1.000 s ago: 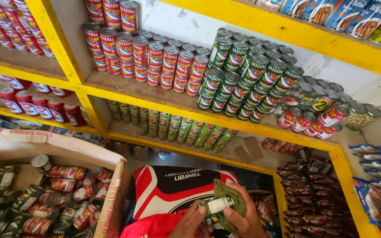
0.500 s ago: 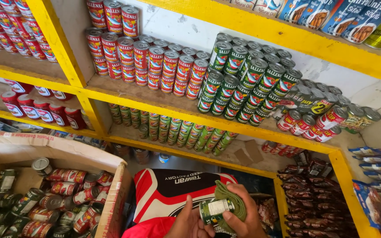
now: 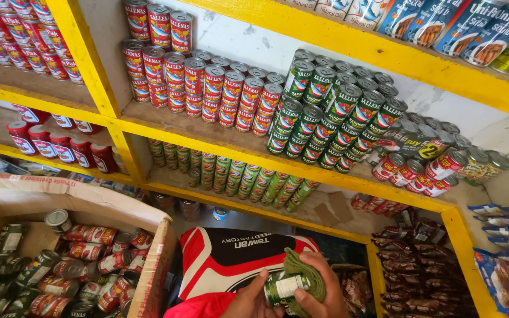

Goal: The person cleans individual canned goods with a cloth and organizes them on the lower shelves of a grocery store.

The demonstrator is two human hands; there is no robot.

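Note:
At the bottom of the head view, my left hand (image 3: 253, 301) grips a small green-labelled can (image 3: 282, 287) from the left. My right hand (image 3: 324, 290) presses a green cloth (image 3: 307, 275) around the can's right end. Both hands hover over a red, white and black bag (image 3: 231, 259). A cardboard box (image 3: 148, 277) at the lower left holds several red and green cans lying on their sides.
Yellow wooden shelves (image 3: 254, 150) fill the view ahead. Red cans (image 3: 204, 82) and green cans (image 3: 331, 118) are stacked on the middle shelf, more green cans (image 3: 237, 176) on the one below. Dark packets (image 3: 419, 265) and blue packets (image 3: 502, 235) sit at the right.
The can has turned in my hands and the green cloth now wraps its right end. The view has shifted slightly.

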